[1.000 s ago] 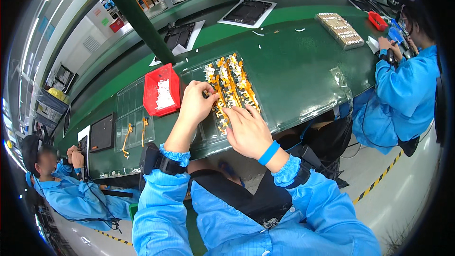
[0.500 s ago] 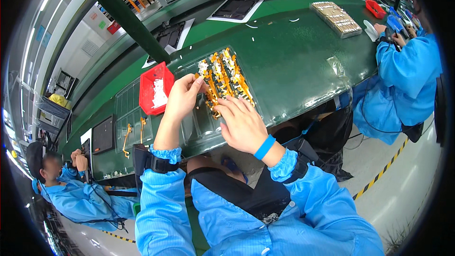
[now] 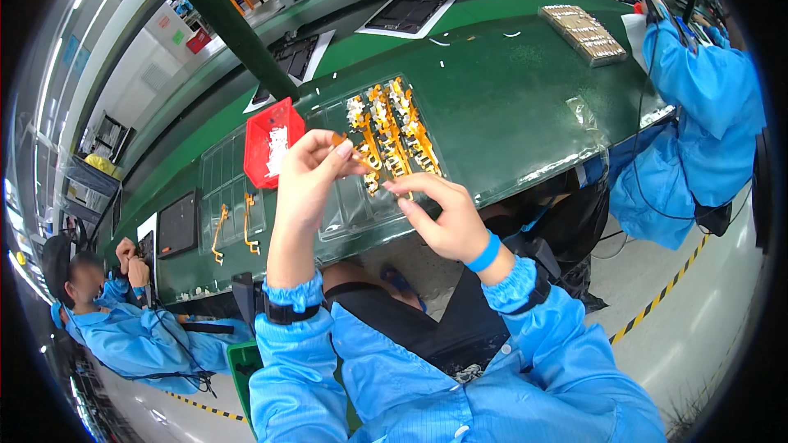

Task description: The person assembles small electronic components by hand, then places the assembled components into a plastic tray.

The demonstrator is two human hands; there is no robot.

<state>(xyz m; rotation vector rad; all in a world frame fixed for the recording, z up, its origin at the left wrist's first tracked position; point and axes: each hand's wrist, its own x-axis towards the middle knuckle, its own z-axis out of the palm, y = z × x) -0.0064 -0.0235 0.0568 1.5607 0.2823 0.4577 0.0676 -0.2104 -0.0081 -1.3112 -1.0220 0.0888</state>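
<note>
In my left hand (image 3: 312, 176), thumb and fingers pinch an orange flex cable (image 3: 361, 156), raised over the near left side of a clear plastic tray (image 3: 341, 217). My right hand (image 3: 447, 217) is close by at the tray's near edge, its thumb and forefinger drawn together; whatever sits between those tips is too small to name. Rows of orange flex cables (image 3: 398, 127) with white and dark parts lie in the tray beyond my hands. Just left of my left hand stands a red bin (image 3: 255, 152) containing small white strips (image 3: 277, 148).
Two more flex cables (image 3: 249, 226) lie at the left, by another clear tray (image 3: 226, 160). A dark flat panel (image 3: 179, 230) is farther left. A block with rows of small white pieces (image 3: 583, 35) stands far right. Co-workers in blue sit at left (image 3: 156, 336) and right (image 3: 698, 131).
My left hand has lifted a flex cable off the rows. My right hand has drawn back toward me from lying spread over the cables, and its fingers have closed together.
</note>
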